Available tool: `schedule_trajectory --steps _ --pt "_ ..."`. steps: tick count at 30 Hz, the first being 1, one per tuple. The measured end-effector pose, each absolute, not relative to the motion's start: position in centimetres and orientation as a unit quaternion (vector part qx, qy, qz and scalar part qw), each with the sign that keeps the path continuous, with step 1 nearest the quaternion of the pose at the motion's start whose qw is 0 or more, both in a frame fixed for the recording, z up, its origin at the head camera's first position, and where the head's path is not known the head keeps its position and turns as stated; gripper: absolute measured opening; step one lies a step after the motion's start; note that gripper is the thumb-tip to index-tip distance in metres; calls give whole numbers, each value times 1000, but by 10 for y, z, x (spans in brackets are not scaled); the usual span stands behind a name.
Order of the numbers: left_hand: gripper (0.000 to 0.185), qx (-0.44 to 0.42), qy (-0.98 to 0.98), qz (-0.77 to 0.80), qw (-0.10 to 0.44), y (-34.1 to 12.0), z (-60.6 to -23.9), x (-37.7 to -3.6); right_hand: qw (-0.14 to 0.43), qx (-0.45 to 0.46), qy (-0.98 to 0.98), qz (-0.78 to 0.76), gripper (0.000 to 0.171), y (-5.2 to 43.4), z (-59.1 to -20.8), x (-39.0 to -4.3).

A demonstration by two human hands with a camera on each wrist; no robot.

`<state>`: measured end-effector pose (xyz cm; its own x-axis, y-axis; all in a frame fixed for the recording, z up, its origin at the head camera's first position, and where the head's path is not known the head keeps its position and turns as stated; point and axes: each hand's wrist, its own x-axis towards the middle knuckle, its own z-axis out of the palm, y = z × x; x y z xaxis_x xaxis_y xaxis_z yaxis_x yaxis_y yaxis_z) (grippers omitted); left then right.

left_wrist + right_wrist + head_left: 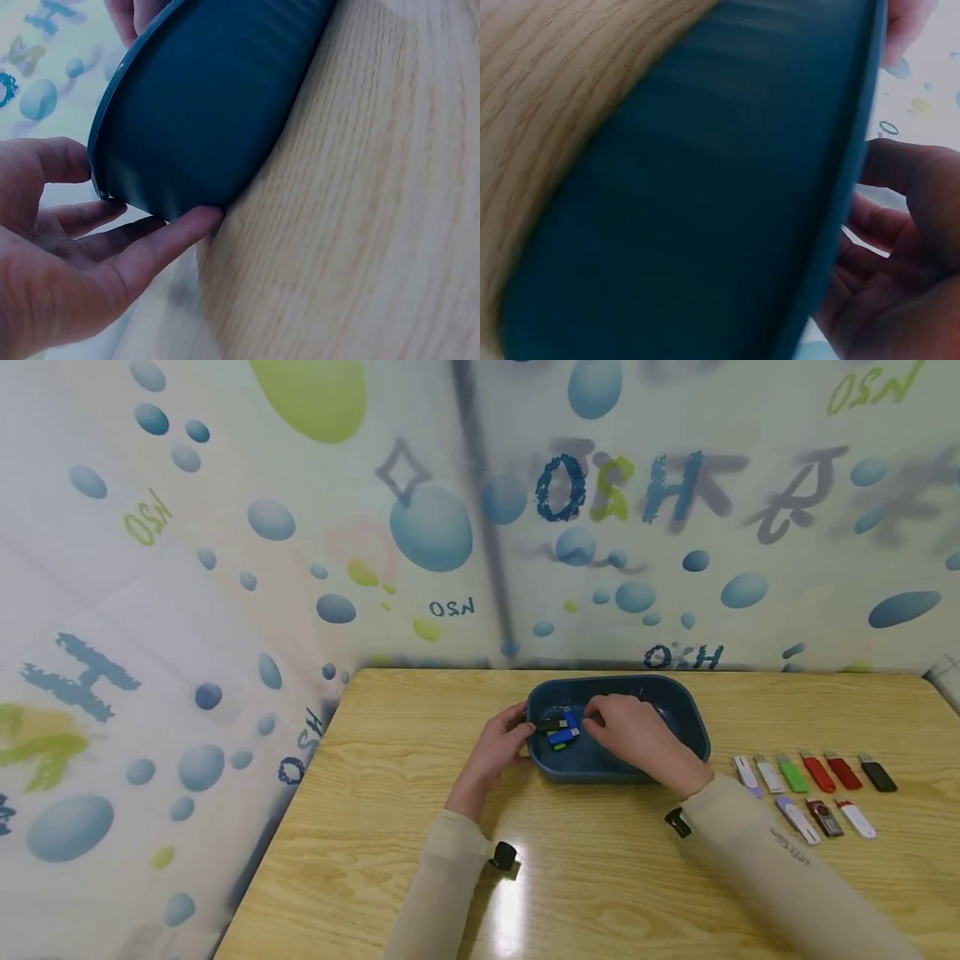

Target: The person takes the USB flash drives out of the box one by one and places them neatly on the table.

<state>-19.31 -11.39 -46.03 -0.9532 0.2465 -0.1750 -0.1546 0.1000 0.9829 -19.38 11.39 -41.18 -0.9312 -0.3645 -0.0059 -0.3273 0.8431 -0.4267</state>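
A dark blue plastic basin point(618, 775) rests on the wooden table. My left hand point(501, 742) holds its left end, thumb at the rim and fingers along the outer wall point(172, 150). Inside, toward that end, several USB flash drives lie in a small pile, with a black flash drive point(551, 725) and a blue flash drive point(564, 736) on show. My right hand point(630, 727) reaches over the front rim into the basin, just right of the pile. Its fingers bend loosely, apart from the thumb, and nothing shows between them; in the right wrist view the rim partly hides them.
Right of the basin, several flash drives lie in two rows, among them a green flash drive point(792, 774), a red flash drive point(817, 772) and a black flash drive point(877, 774). A patterned curtain point(450, 635) hangs along the table's back edge.
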Motion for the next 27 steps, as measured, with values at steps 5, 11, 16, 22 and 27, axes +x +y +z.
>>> schedule_trajectory --steps 5,11,16,22,27 --pt "50 28 728 669 147 -115 -460 -194 61 -180 959 -213 22 103 -417 -201" --pt "51 26 726 671 149 -116 -459 -194 62 -205 954 -208 23 91 -422 -203" --pt "51 29 724 672 153 -117 -461 -195 73 -216 954 -194 23 83 -427 -206" --pt "50 31 722 673 155 -117 -460 -195 78 -222 953 -190 20 77 -430 -206" --pt "50 27 724 672 154 -117 -460 -194 75 -223 954 -188 17 75 -431 -205"
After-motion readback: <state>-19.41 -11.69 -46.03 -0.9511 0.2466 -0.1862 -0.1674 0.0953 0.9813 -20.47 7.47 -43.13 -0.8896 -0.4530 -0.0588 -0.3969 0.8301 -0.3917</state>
